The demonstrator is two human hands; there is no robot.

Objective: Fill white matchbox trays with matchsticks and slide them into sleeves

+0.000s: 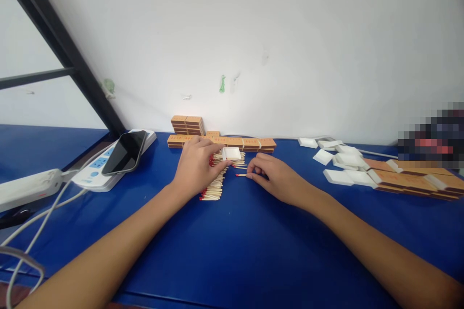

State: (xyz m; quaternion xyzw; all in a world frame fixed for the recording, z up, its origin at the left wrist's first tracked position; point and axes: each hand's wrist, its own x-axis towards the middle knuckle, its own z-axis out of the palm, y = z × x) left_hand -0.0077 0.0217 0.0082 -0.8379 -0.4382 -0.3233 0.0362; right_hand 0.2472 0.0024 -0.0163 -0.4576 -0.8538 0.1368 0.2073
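My left hand (197, 166) lies over a pile of red-tipped matches (214, 187) on the blue table (239, 241), fingers curled round a bunch of them. A white matchbox tray (232, 153) sits just past its fingertips. My right hand (273, 176) rests to the right with its fingers pinched together at a single loose match (240, 175). Orange matchboxes (250, 143) stand in a row behind both hands, with a taller stack (187, 125) at the left end.
A phone (125, 152) lies on a white power strip (96, 171) at the left, with cables trailing to the front edge. White trays (340, 161) and flat orange sleeves (409, 179) lie at the right. A black metal frame (65, 43) leans against the wall.
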